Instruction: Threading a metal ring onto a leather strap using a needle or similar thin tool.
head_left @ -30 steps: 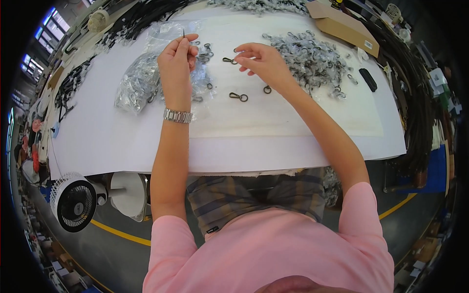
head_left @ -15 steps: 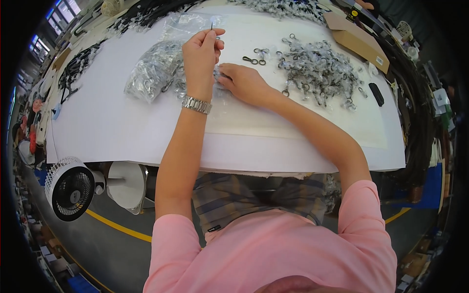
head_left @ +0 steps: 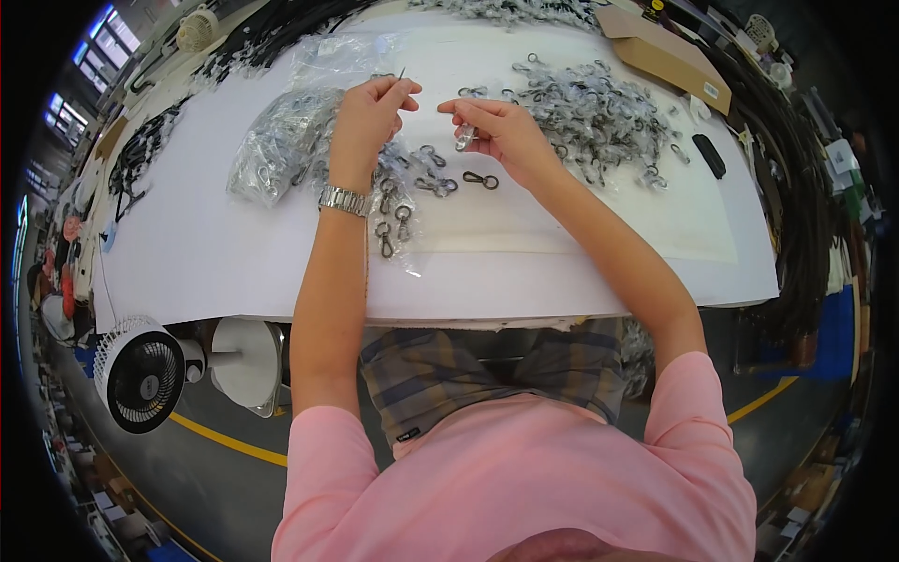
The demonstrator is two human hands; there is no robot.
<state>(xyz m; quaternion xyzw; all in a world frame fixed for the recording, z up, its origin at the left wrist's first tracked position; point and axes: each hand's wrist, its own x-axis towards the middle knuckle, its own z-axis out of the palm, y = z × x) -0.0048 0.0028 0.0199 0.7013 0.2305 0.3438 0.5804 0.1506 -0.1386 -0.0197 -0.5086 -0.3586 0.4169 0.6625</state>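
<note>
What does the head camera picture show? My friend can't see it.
A person's left hand pinches a thin dark tool and the right hand holds a small plastic-wrapped piece over a white-covered table. A metal clip lies between a clear plastic bag and a pile of wrapped clips.

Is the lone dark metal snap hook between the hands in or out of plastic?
Out: the dark metal snap hook lies visibly bare on the white sheet.
</note>
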